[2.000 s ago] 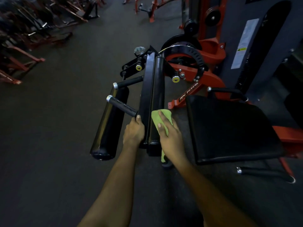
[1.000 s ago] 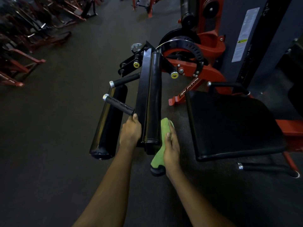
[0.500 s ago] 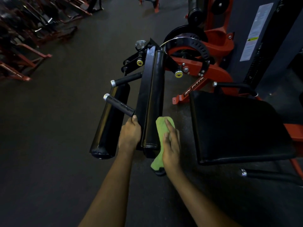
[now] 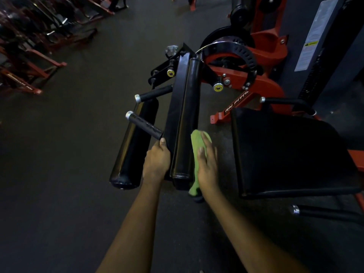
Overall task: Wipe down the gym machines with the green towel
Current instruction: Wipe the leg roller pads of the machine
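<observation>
A red and black gym machine stands in front of me, with a long black roller pad running away from me. The green towel lies against the pad's right side near its close end, and a tail of it hangs below the pad. My right hand presses the towel flat on the pad with straight fingers. My left hand grips the black frame on the pad's left side, just below a ribbed black handle.
A second black roller hangs at the left. The black seat pad lies to the right, with the red cam and grey weight-stack cover behind. Red machines line the far left across dark floor.
My right hand with the towel slid down to the pad's close end, then back up along its right side. The left hand kept its grip.
</observation>
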A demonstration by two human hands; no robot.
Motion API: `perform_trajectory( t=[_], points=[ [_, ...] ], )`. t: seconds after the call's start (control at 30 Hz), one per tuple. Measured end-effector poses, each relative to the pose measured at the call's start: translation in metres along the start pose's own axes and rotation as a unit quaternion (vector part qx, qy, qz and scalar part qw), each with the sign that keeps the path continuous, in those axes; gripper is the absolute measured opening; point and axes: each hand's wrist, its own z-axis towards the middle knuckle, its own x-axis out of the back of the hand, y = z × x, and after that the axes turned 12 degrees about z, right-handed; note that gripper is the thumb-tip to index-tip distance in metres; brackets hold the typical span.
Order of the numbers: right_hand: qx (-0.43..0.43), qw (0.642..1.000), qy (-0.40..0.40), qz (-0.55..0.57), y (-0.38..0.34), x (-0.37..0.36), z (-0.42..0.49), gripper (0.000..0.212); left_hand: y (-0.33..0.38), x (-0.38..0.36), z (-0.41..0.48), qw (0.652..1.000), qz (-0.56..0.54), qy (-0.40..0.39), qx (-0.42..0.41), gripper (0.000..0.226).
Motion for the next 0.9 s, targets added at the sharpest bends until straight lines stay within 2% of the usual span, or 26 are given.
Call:
perform_trajectory(
  t=[0.1, 0.33, 0.57, 0.8, 0.9],
  points=[
    [0.001, 0.999, -0.005, 0.04, 0.011, 0.003, -0.021, 0.042, 0.001, -0.001, 0.002, 1.0, 0.007, 0.002, 0.002, 0.058],
    [-0.117, 0.987, 0.039, 0.099, 0.033, -0.01, 0.066, 0.043, 0.003, 0.0, 0.001, 1.0, 0.007, 0.003, -0.007, 0.054],
    [-0.12, 0.983, 0.042, 0.134, 0.028, 0.002, -0.005, 0.044, 0.001, -0.001, 0.003, 1.0, 0.007, 0.006, -0.009, 0.056],
    [-0.177, 0.972, 0.054, 0.144, 0.042, -0.014, 0.103, 0.041, 0.003, 0.0, 0.005, 1.0, 0.011, 0.007, 0.001, 0.057],
    [-0.179, 0.97, 0.057, 0.155, 0.038, -0.014, 0.095, 0.04, 0.005, 0.001, 0.004, 1.0, 0.009, 0.006, 0.003, 0.055]
  ],
)
